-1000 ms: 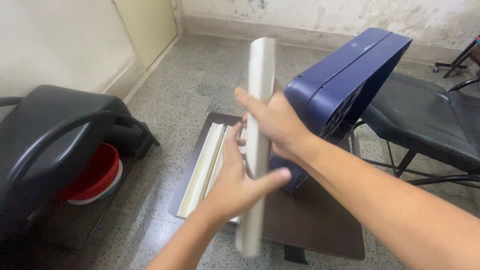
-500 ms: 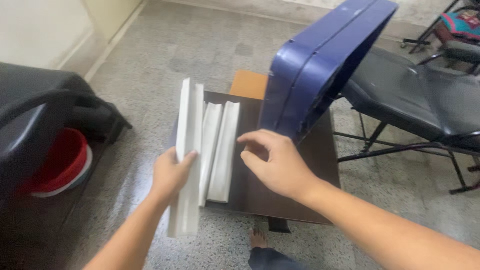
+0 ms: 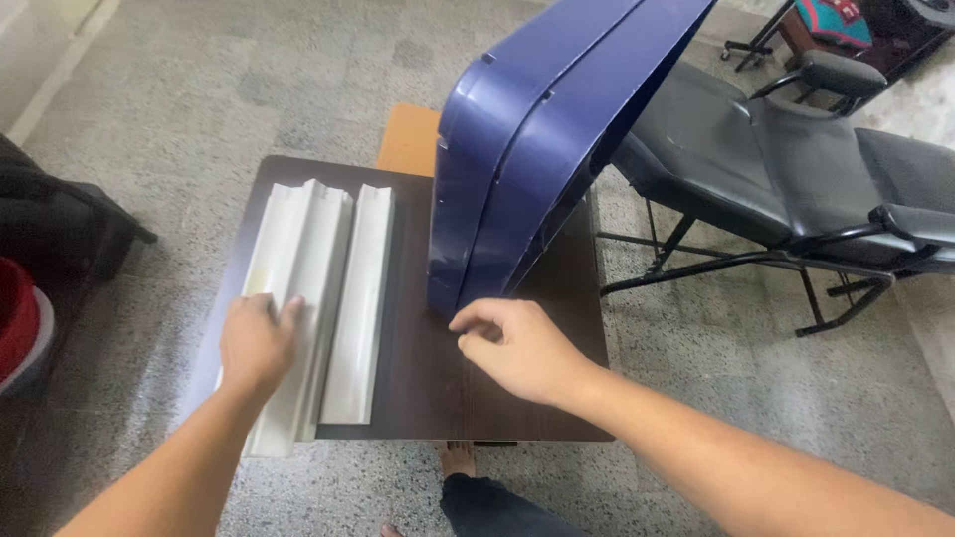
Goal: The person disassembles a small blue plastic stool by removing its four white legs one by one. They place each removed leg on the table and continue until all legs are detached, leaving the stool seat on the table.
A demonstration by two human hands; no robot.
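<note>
The left hand [image 3: 257,343] lies flat, fingers spread, on the white plastic strips [image 3: 316,303] running lengthwise away along the tabletop [image 3: 477,393], while the right hand [image 3: 517,348], loosely curled and empty, hovers by the blue casing [image 3: 517,169].

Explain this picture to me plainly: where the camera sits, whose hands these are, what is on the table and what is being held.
The camera is worn on a person's head and looks down, so the two bare arms reaching in from the bottom are that person's own. Below them is a small dark table. On it lie long off-white plastic strips, side by side. The left hand rests flat on top of the strips, pressing rather than gripping. The right hand hovers loosely curled and empty, near the bottom corner of a big blue plastic casing that stands tilted on the table. A black chair stands to the right, on a speckled floor.
</note>
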